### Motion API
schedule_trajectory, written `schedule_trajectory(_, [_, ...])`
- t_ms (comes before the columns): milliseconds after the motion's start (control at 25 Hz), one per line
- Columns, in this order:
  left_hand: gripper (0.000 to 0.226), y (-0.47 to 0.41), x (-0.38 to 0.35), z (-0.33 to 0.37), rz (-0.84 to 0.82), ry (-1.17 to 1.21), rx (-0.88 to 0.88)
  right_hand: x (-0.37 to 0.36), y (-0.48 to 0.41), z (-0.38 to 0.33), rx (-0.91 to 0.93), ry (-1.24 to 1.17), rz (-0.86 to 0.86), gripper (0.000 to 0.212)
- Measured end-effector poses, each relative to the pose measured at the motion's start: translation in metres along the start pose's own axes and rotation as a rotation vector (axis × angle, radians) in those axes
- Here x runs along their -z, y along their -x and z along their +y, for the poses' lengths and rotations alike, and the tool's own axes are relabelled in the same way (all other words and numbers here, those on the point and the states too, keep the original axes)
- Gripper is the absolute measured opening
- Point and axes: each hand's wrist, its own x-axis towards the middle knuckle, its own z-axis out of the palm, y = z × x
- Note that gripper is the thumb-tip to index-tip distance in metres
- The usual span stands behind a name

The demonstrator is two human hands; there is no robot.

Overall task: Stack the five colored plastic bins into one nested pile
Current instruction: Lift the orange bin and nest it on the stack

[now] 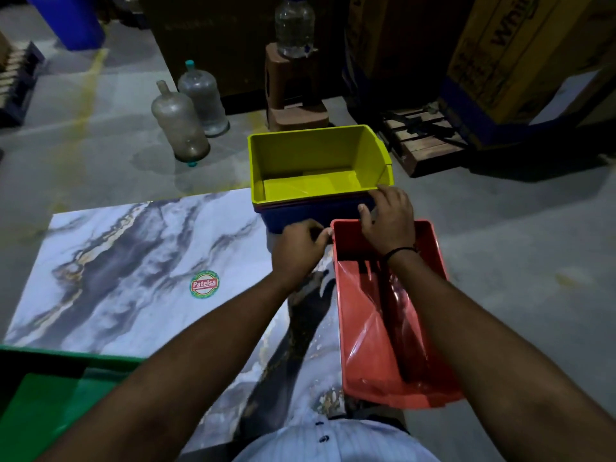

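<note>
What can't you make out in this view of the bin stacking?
- Head view: how many bins sit under the yellow bin; only thin rims and the blue bin show.
- Green bin: cut off by the left and bottom edges.
- Right hand: its grip on the stack is hidden by its own back.
- Left hand fingertips: hidden behind the red bin corner.

Before us a nested pile of bins [320,168] sits at the far right corner of the worktop [133,261]. A single bin [383,328] lies nearer, at the worktop's right edge, just behind which both hands [388,218] meet the pile. Another bin [50,395] lies near left. Two bottles [186,118] stand on the floor beyond.
</note>
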Motion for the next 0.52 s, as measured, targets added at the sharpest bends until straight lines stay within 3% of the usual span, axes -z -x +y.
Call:
schedule_trajectory(320, [0.023, 0.004, -0.001, -0.004, -0.28, 0.133, 0.095, 0.01, 0.058, -0.022, -0.029, -0.026, -0.017, 0.04])
schedule_trajectory(520, [0.056, 0.006, 0.024, -0.026, -0.268, 0.131, 0.222, 0.012, 0.073, -0.034, -0.113, 0.012, -0.144, 0.045])
